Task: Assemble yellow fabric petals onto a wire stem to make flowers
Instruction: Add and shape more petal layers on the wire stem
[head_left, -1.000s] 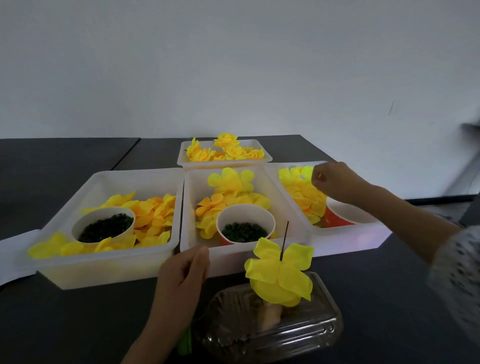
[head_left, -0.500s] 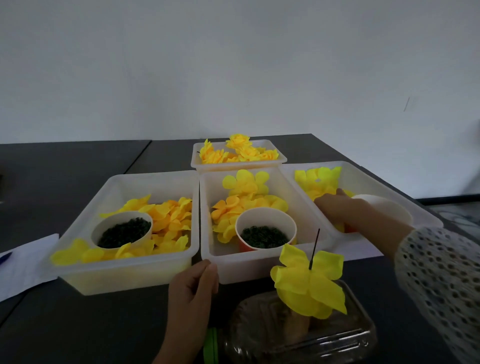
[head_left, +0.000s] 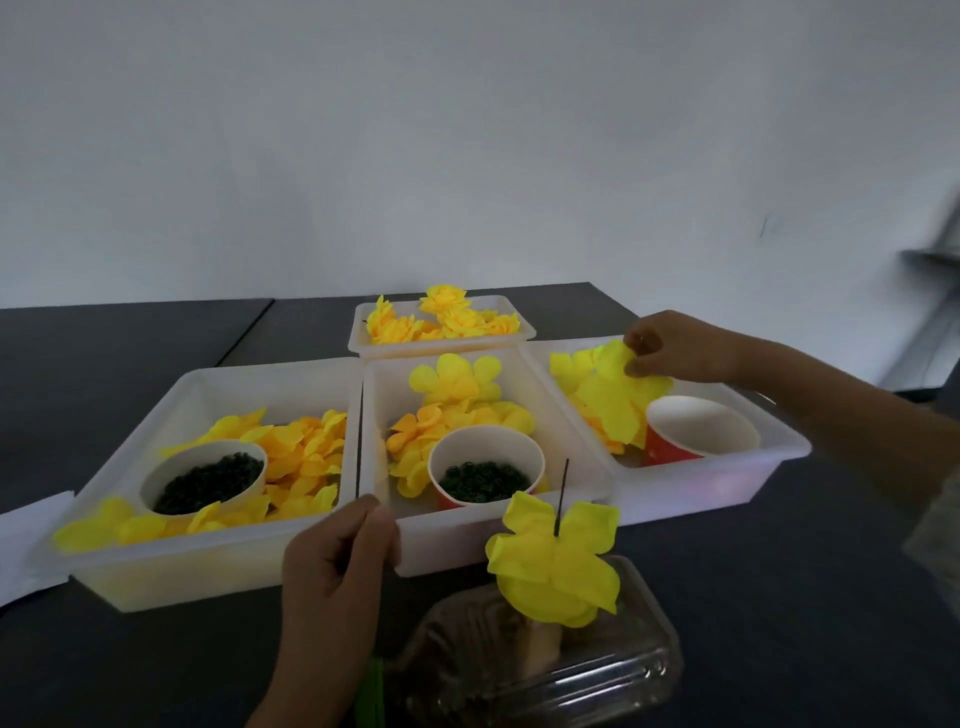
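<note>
Over the right tray (head_left: 727, 467), the right hand (head_left: 675, 348) pinches a petal (head_left: 613, 395) at its upper edge, above the loose pile. Left of this tray, the left hand (head_left: 337, 561) holds a thin wire (head_left: 358, 441) upright between thumb and fingers. The petal looks very light and floppy, so I would pinch it near its centre; the wire seems stiff but slippery, best held low.
</note>
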